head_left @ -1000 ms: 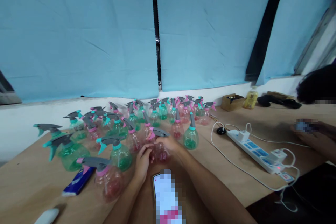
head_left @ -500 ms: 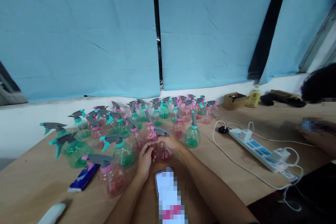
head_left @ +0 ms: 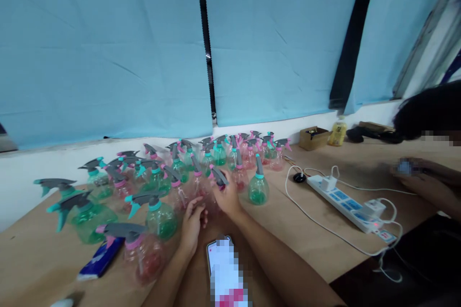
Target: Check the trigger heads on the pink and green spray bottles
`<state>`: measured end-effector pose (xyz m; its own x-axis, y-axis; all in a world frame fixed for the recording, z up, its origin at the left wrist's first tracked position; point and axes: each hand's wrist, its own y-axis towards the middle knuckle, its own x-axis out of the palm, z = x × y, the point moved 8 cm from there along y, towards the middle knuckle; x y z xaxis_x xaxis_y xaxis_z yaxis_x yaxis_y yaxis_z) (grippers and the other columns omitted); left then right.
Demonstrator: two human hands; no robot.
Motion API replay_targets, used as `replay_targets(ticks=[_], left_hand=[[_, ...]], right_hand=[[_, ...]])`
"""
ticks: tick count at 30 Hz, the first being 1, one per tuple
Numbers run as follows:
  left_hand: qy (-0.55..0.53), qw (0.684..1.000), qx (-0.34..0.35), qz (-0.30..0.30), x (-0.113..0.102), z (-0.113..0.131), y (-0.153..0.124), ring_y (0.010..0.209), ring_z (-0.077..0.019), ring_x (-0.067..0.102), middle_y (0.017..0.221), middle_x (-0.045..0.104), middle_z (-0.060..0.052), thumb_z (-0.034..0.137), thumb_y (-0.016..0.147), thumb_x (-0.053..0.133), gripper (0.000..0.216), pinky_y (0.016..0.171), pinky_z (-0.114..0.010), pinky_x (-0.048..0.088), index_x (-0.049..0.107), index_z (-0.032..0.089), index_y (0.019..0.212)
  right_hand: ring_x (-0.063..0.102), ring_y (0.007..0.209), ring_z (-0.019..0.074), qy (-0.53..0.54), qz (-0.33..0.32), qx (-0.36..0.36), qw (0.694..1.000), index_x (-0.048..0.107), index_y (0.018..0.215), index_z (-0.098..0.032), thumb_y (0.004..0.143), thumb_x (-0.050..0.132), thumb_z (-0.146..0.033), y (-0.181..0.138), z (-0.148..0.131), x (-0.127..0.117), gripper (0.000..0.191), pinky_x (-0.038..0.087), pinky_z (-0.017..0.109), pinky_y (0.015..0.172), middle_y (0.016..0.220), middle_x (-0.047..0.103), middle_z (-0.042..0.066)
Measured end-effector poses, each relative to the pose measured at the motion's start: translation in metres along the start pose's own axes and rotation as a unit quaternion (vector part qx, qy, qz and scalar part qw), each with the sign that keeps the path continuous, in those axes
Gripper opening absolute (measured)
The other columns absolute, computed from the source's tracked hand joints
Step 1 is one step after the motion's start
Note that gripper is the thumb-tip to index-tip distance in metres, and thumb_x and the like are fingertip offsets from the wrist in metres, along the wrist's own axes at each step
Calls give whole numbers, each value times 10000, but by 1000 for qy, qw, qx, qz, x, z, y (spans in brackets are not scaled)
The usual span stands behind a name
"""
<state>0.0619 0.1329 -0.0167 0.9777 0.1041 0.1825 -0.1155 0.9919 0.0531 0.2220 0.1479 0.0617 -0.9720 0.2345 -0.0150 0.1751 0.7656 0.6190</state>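
Note:
My right hand (head_left: 227,195) is wrapped round the neck of a pink spray bottle (head_left: 218,176); its grey trigger head shows above the fingers, and the body is mostly hidden behind the hand. Just left of it is my left hand (head_left: 193,218), its fingers loosely curled and apart, with nothing visible in them. Below both hands a phone (head_left: 223,264) lies on the table, its screen lit and partly blurred out. To the right of my right hand stands a green spray bottle (head_left: 258,187); a pink spray bottle (head_left: 144,259) stands left of my left forearm.
Several more pink and green spray bottles (head_left: 162,220) crowd the table's left and back. A blue packet (head_left: 101,259) lies at the left. On the right are a power strip (head_left: 342,204) with cables, a cardboard box (head_left: 314,139), a yellow bottle (head_left: 337,133) and another person's hands (head_left: 414,177).
My right hand has turned more upright around the bottle's neck, and the bottle's head has swung round. My left hand has come slightly away from the bottle. The whole view has shifted a little.

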Motion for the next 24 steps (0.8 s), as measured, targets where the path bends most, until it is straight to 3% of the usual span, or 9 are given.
replay_targets(ticks=[4,10,17,24], left_hand=[[-7,1000,-6,-6,0,-1,2,448,-85,482,631,572,62,398,710,666,481,408,-181,325,551,194,1131],[0,1000,-7,-16,1,-2,3,448,-83,488,650,580,59,398,717,677,475,409,-181,325,560,203,1134],[18,999,-9,-28,4,-1,1,451,-89,499,657,576,47,447,692,692,493,414,-189,321,612,183,1101],[23,999,-14,-38,6,0,-1,454,-85,485,664,584,38,441,698,688,507,413,-189,322,619,172,1122]], right_hand=[[535,1125,251,-99,79,-60,990,381,1361,-129,754,529,-160,-6,8,-13,626,402,411,1007,1202,567,146],[463,1210,298,-222,93,-54,969,417,1328,-123,816,549,-254,-6,31,-12,544,343,496,1061,1230,514,174],[462,1300,271,-195,59,-39,978,360,1417,-113,919,491,-333,-3,44,-5,560,382,447,1074,1363,504,205],[294,1443,258,-220,23,-43,974,303,1499,-155,938,443,-270,-3,46,2,589,293,485,1151,1482,430,158]])
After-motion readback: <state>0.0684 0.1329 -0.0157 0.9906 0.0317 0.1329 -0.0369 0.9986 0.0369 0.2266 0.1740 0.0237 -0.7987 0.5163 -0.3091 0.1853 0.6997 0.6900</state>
